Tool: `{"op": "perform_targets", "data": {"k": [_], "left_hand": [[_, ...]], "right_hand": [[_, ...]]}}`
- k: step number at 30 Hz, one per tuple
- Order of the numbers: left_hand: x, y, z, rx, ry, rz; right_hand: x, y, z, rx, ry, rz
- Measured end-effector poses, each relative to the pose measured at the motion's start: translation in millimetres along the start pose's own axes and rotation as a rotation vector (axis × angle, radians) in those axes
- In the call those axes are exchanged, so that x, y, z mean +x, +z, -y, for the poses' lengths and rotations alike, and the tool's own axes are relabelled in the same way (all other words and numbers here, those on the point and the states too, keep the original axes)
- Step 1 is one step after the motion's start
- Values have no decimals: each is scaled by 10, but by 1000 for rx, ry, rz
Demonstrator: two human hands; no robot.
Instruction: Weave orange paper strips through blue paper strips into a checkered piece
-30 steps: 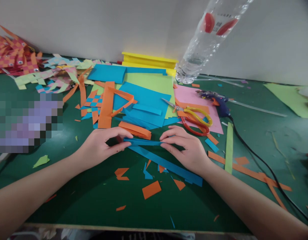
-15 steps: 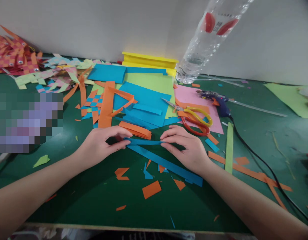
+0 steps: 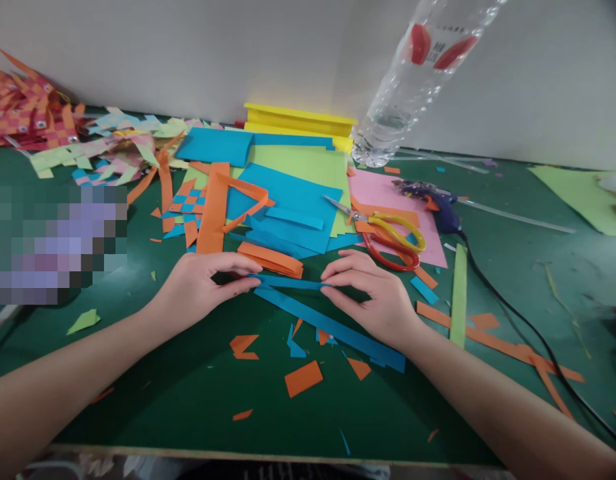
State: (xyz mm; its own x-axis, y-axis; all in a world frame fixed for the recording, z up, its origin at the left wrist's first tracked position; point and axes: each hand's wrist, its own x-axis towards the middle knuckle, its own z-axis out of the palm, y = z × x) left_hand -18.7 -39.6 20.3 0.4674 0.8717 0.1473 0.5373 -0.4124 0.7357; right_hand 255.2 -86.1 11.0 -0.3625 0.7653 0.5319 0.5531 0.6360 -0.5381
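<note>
A narrow blue paper strip is stretched between my two hands, just above the green tabletop. My left hand pinches its left end between thumb and fingers. At the other end, the thumb and fingertips of my right hand are closed on the strip. A longer blue strip lies slanting beneath, its lower right end below my right wrist. Just behind the held strip rests a folded orange paper bundle. Loose orange scraps, among them a rectangle, lie in front.
Scissors with yellow and red handles lie behind my right hand. A glue gun trails a black cord along the right. A water bottle stands at the back. Blue sheets and woven paper pieces lie behind and left.
Both hands hold nearly the same place and grip. The strip between them looks slightly tilted now, its left end a touch higher. Nothing else has visibly moved.
</note>
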Motion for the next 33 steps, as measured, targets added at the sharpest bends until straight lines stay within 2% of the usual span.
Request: {"op": "perform_targets", "data": {"k": [12, 26, 33], "left_hand": [[12, -13, -19, -51, -41, 66], [-4, -1, -4, -3, -75, 27], [10, -20, -35, 24, 5, 26]], "right_hand": [[1, 6, -7, 5, 9, 13], [-9, 6, -13, -1, 10, 18], [10, 1, -9, -6, 2, 5]]}}
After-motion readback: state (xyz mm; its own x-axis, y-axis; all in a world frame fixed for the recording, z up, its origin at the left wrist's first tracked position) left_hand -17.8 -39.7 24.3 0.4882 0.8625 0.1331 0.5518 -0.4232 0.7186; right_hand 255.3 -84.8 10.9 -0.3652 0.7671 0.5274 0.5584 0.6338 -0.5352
